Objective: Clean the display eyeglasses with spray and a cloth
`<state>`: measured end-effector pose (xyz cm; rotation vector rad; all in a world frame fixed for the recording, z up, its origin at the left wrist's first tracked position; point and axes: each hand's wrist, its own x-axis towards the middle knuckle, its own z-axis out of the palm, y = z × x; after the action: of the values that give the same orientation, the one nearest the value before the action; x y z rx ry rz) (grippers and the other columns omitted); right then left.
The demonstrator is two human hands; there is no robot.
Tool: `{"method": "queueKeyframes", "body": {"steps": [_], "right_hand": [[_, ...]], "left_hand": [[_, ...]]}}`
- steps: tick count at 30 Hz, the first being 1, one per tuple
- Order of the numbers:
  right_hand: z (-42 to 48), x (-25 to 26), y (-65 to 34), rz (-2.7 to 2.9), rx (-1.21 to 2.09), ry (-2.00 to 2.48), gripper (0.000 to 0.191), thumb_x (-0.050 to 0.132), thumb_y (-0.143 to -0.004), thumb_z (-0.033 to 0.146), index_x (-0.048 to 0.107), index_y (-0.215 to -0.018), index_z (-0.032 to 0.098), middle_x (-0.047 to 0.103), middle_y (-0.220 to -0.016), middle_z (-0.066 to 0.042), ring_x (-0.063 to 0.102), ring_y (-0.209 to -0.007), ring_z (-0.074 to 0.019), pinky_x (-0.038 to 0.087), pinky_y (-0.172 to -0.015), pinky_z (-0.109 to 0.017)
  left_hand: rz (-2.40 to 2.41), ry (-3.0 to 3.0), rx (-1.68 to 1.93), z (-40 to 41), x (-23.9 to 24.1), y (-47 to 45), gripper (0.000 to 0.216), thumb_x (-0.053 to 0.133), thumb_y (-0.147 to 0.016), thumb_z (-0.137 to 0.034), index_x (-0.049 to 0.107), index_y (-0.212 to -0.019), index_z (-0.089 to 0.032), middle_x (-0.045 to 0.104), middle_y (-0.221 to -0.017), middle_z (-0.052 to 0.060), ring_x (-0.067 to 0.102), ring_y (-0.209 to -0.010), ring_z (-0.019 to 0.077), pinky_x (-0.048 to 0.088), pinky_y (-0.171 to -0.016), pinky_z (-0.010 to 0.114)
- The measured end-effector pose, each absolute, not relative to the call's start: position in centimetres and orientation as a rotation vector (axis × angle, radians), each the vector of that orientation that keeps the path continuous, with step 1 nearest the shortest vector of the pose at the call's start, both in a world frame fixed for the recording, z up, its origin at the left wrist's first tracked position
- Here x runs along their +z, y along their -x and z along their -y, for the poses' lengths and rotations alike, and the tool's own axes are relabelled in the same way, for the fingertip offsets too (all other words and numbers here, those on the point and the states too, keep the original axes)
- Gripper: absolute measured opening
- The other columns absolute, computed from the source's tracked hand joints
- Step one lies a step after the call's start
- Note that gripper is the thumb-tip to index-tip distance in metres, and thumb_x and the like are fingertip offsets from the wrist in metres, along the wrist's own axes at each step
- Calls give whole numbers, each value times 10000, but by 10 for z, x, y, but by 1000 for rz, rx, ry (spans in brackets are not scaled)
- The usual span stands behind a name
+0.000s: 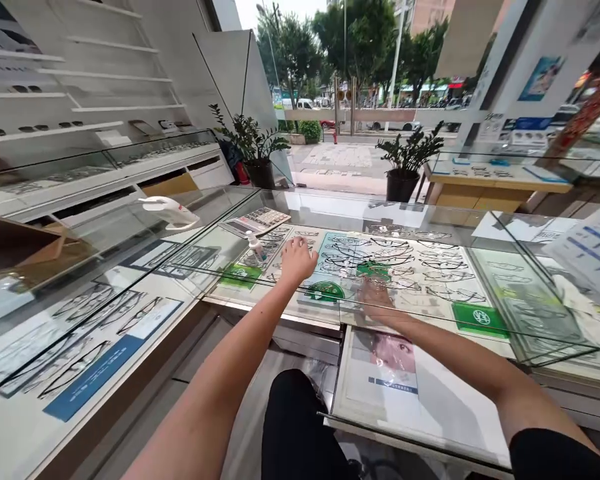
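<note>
My left hand (299, 259) rests on the glass top of the counter (330, 207), fingers spread and slightly bent, with nothing in it. Beside it on the left stands a small white spray bottle (255, 247). Under the glass, my right hand (377, 293) reaches into the display case from the open back. Its fingertips are blurred by the glass and lie near a green card (373, 269) and dark-framed eyeglasses (373, 252); whether they grip anything is unclear. Rows of eyeglasses (443, 263) lie around it. A green half-round card (325, 291) sits between my hands.
A drawer (380, 400) with a printed picture is pulled out below my right arm. A white handheld scanner (170, 213) stands on the left counter. A green card (480, 318) and a white cloth (585, 320) are at the right. Potted plants (403, 183) stand beyond.
</note>
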<state>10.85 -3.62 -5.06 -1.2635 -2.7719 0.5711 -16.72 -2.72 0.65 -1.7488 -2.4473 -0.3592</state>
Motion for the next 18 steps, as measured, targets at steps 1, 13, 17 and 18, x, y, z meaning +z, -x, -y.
{"method": "queueKeyframes", "body": {"steps": [1, 13, 17, 18], "right_hand": [[49, -49, -116, 2783, 571, 1331, 464, 663, -1108, 355, 655, -1542, 192, 591, -1677, -190, 580, -1537, -375, 468, -1287, -631], [156, 119, -201, 2885, 858, 928, 724, 395, -1135, 673, 582, -1658, 209, 522, -1765, -177, 403, -1670, -396, 310, -1384, -659], [74, 160, -156, 2834, 469, 976, 610, 412, -1167, 565, 668, -1560, 175, 576, -1722, -174, 456, -1637, -404, 327, -1366, -683], [52, 164, -141, 2826, 385, 957, 555, 433, -1174, 521, 719, -1483, 159, 621, -1673, -183, 509, -1595, -401, 362, -1349, -666]], "left_hand": [[2428, 1756, -361, 28, 7, 167, 714, 392, -1089, -452, 507, -1679, -66, 488, -1753, 244, 437, -1585, 458, 465, -1236, 592], [2418, 1785, -442, 34, 7, 163, 796, 399, -1059, -467, 473, -1683, 21, 482, -1747, 275, 420, -1602, 467, 448, -1262, 584], [2458, 1789, -437, 31, 4, 164, 820, 368, -1060, -494, 491, -1678, 30, 471, -1767, 264, 401, -1619, 474, 424, -1286, 583], [2467, 1790, -433, 31, 4, 165, 832, 367, -1059, -506, 483, -1688, 26, 462, -1778, 257, 395, -1626, 474, 417, -1294, 581]]}}
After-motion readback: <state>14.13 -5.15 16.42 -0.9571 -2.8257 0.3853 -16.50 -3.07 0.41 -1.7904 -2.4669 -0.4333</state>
